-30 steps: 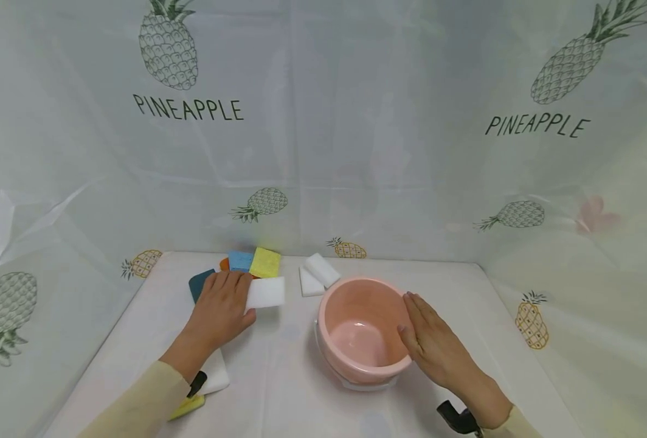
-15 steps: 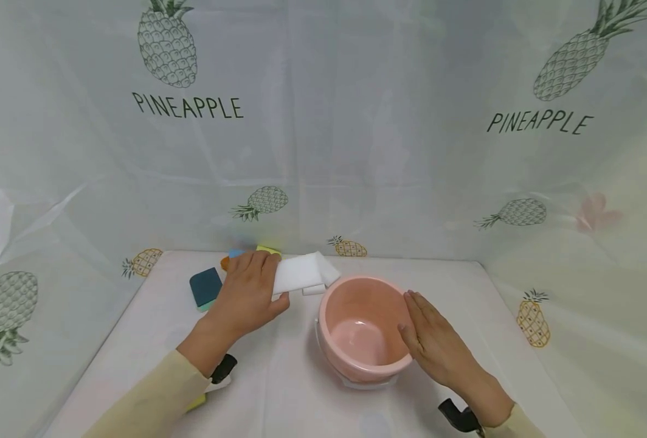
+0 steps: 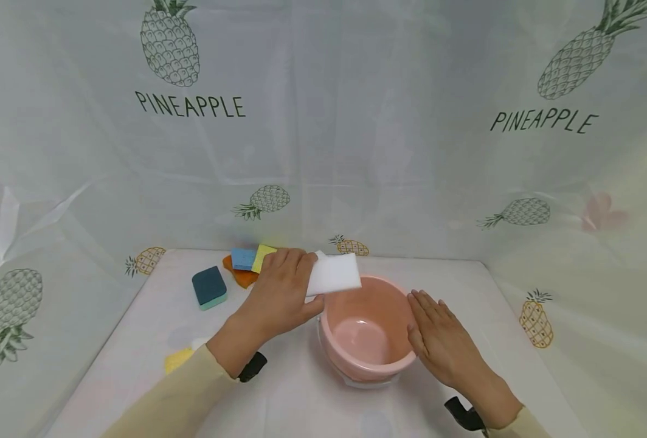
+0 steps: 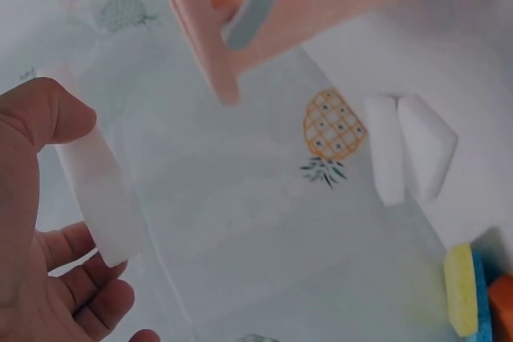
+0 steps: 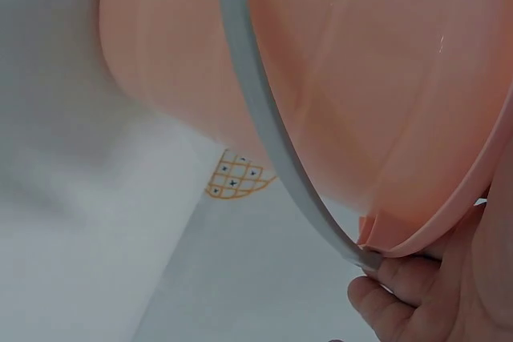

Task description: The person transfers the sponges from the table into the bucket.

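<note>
My left hand (image 3: 282,292) pinches a white sponge (image 3: 334,274) between thumb and fingers, above the left side of the bucket's rim. In the left wrist view the white sponge (image 4: 96,190) stands edge-on between the thumb and the fingertips. A pink bucket (image 3: 351,362) with a pale grey handle (image 5: 260,110) stands upright on the table, its visible inside bare. My right hand (image 3: 446,340) holds the bucket's right rim, the fingers outside below the rim near the handle's end in the right wrist view.
A dark teal sponge (image 3: 209,286) lies at the left. Behind my left hand are a blue sponge (image 3: 243,259), a yellow sponge (image 3: 260,255) and an orange piece (image 3: 239,274). Two white sponges (image 4: 425,146) show in the left wrist view. A yellow piece (image 3: 178,360) lies near the left sleeve.
My left hand has carried the white sponge rightward from the left-hand sponges to above the bucket's rim. The right hand has stayed at the rim.
</note>
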`<action>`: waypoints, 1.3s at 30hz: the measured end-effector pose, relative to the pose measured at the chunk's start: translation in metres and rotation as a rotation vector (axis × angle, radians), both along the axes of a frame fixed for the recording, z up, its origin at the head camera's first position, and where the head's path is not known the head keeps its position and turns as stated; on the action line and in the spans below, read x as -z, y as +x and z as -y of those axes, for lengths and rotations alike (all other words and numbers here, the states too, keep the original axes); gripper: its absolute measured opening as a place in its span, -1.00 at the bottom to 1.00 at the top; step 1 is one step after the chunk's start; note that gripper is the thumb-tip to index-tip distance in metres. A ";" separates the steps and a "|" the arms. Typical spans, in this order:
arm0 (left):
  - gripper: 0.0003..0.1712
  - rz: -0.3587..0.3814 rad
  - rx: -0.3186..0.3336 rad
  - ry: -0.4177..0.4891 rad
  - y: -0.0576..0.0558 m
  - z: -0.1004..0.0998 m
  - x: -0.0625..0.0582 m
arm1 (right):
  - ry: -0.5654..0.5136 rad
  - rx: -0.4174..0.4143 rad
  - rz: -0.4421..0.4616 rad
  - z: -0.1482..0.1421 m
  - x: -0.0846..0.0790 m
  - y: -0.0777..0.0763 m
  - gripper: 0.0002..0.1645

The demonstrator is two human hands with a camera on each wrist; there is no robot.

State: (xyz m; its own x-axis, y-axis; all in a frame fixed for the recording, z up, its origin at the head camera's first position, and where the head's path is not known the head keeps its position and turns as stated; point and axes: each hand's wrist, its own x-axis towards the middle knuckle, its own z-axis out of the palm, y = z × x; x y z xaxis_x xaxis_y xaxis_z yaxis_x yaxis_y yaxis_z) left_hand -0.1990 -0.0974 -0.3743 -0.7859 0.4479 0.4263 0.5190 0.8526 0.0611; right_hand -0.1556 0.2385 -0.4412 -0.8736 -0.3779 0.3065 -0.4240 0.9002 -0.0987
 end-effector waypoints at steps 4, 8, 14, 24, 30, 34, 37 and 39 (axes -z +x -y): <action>-0.23 0.021 0.049 -0.002 0.000 -0.013 -0.003 | 0.006 -0.005 -0.020 0.000 0.001 -0.001 -0.34; -0.24 0.003 0.080 -0.036 -0.005 -0.027 -0.003 | 0.006 -0.003 -0.021 0.000 0.002 -0.001 -0.34; -0.27 0.054 0.069 -0.116 -0.010 -0.044 0.000 | 0.000 0.000 -0.017 0.001 0.003 0.000 -0.34; -0.32 0.100 0.046 -0.220 -0.012 -0.066 0.013 | -0.006 0.006 -0.008 0.001 0.002 0.001 -0.34; -0.31 0.134 0.036 -0.273 -0.013 -0.075 0.020 | -0.010 0.008 -0.007 0.001 0.002 0.001 -0.33; -0.26 0.131 0.027 -0.327 -0.013 -0.078 0.025 | -0.012 -0.001 -0.029 0.001 0.003 0.001 -0.34; -0.20 0.134 0.021 -0.361 -0.013 -0.081 0.028 | -0.020 -0.009 -0.043 0.001 0.003 0.001 -0.34; -0.16 0.137 0.021 -0.378 -0.013 -0.083 0.029 | -0.023 -0.010 -0.043 0.001 0.002 0.001 -0.34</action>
State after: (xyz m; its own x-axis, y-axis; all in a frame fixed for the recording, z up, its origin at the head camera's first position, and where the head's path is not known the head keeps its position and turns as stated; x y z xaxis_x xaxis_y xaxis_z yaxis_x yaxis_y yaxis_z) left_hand -0.2117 -0.0148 -0.4032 -0.8128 0.5699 0.1205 0.5456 0.8173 -0.1852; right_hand -0.1543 0.2379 -0.4436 -0.8554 -0.3793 0.3526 -0.4378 0.8934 -0.1009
